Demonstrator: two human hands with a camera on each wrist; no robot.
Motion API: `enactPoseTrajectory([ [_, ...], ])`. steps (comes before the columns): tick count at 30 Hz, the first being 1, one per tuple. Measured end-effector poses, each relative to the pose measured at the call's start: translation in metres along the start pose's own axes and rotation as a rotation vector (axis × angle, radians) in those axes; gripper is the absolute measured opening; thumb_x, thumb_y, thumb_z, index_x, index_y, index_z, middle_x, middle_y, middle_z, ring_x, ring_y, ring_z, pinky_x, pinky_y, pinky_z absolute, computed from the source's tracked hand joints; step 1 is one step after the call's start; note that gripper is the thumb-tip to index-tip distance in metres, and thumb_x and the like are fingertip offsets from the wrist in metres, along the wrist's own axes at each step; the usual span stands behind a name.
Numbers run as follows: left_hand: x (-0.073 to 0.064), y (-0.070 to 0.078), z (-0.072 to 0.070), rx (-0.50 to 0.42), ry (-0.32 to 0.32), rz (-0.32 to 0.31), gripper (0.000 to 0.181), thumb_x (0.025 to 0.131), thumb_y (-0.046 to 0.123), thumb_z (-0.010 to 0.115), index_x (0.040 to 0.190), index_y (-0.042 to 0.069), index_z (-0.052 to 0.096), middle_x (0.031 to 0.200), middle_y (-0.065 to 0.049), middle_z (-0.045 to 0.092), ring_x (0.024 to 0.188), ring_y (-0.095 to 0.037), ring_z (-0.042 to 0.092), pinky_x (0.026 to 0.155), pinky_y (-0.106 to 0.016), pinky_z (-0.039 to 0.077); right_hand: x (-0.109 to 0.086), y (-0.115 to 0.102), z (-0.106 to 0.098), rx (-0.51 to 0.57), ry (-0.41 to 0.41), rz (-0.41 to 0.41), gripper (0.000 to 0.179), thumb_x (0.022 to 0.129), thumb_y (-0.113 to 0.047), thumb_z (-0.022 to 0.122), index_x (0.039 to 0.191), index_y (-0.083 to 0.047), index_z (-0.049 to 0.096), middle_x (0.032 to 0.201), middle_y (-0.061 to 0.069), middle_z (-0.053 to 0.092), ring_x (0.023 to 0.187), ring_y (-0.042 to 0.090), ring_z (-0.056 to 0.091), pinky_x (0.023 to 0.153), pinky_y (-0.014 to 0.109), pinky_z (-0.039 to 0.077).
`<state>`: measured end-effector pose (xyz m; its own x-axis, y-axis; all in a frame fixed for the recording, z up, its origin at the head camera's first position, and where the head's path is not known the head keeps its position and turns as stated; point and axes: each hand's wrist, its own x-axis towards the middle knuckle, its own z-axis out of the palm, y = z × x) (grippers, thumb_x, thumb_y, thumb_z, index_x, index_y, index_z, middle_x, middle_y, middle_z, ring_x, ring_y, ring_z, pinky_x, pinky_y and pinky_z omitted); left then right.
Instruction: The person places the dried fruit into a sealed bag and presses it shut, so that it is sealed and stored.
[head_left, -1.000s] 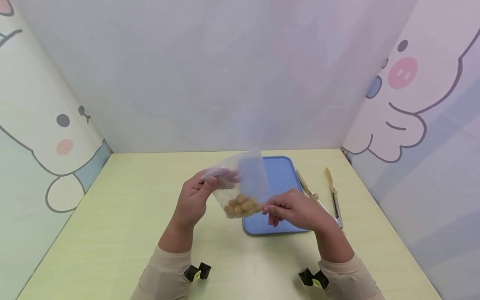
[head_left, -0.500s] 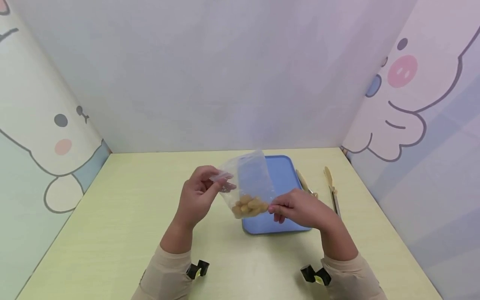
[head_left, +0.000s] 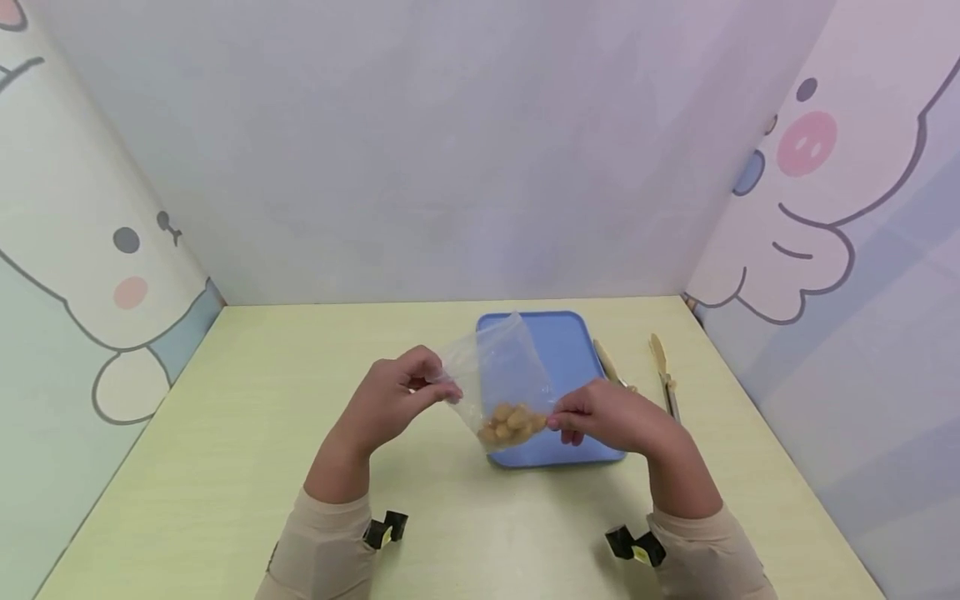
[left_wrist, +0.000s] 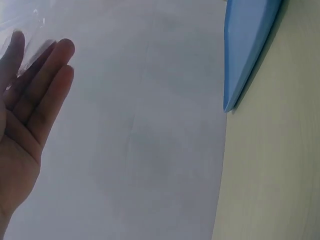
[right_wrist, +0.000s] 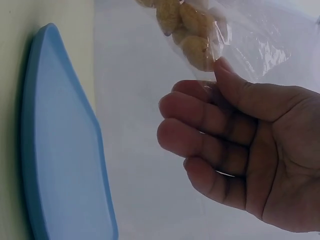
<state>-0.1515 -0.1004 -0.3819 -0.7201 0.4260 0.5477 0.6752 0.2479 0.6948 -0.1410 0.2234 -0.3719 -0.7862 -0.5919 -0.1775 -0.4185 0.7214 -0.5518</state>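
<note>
A clear plastic bag is stretched between both hands above the blue tray. Several yellow-brown rounded lumps lie gathered at its lower end; their exact kind cannot be told. My left hand pinches the bag's upper left edge between thumb and fingers. At the lower right corner, my right hand pinches the plastic just beside the lumps. In the right wrist view, the thumb presses the bag's corner while the other fingers are bent below it. Only a sliver of the bag shows in the left wrist view.
Beneath the bag, a blue tray lies on the pale yellow table. To its right are metal tongs with tan tips and a second tan-tipped utensil, partly hidden by my right hand. Cartoon-printed walls enclose the table.
The bag and its lumps have shifted right and slightly down. My right hand has moved slightly right, still pinching the corner. The left hand has lowered and its fingers point more to the right.
</note>
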Motion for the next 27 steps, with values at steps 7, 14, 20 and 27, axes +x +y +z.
enactPoseTrajectory([
  [7, -0.002, 0.003, -0.011, -0.089, -0.170, -0.072, 0.017, 0.088, 0.016, 0.074, 0.083, 0.016, 0.058, 0.077, 0.004, 0.064, 0.070, -0.010, 0.066, 0.065, -0.027, 0.052, -0.004, 0.004, -0.006, -0.033, -0.016, 0.049, 0.025, 0.099, -0.036, 0.057, 0.100, -0.020, 0.075, 0.076, -0.014, 0.069, 0.072, 0.002, 0.065, 0.076, 0.033, 0.051],
  [14, -0.004, 0.000, -0.024, -0.087, -0.217, -0.117, 0.010, 0.092, 0.009, 0.068, 0.092, 0.019, 0.067, 0.089, 0.006, 0.070, 0.081, -0.010, 0.066, 0.075, -0.028, 0.053, -0.008, 0.009, -0.012, 0.019, -0.048, 0.092, 0.026, 0.099, -0.038, 0.057, 0.099, -0.019, 0.075, 0.079, -0.009, 0.071, 0.074, 0.005, 0.066, 0.077, 0.036, 0.051],
  [20, -0.003, -0.002, -0.023, -0.048, -0.030, 0.007, 0.011, 0.089, 0.006, 0.071, 0.087, 0.017, 0.067, 0.084, 0.003, 0.068, 0.074, -0.008, 0.064, 0.067, -0.024, 0.051, -0.009, 0.011, -0.012, 0.085, -0.055, 0.123, 0.025, 0.098, -0.035, 0.058, 0.098, -0.016, 0.074, 0.078, -0.007, 0.071, 0.074, 0.009, 0.068, 0.075, 0.034, 0.053],
  [27, -0.001, -0.002, -0.015, -0.143, 0.144, 0.030, 0.008, 0.088, -0.002, 0.069, 0.091, 0.005, 0.065, 0.084, -0.009, 0.070, 0.074, -0.014, 0.068, 0.069, -0.027, 0.055, -0.006, 0.005, -0.010, 0.081, -0.028, 0.133, 0.019, 0.097, -0.033, 0.060, 0.098, -0.020, 0.074, 0.077, -0.010, 0.070, 0.072, 0.007, 0.068, 0.076, 0.034, 0.053],
])
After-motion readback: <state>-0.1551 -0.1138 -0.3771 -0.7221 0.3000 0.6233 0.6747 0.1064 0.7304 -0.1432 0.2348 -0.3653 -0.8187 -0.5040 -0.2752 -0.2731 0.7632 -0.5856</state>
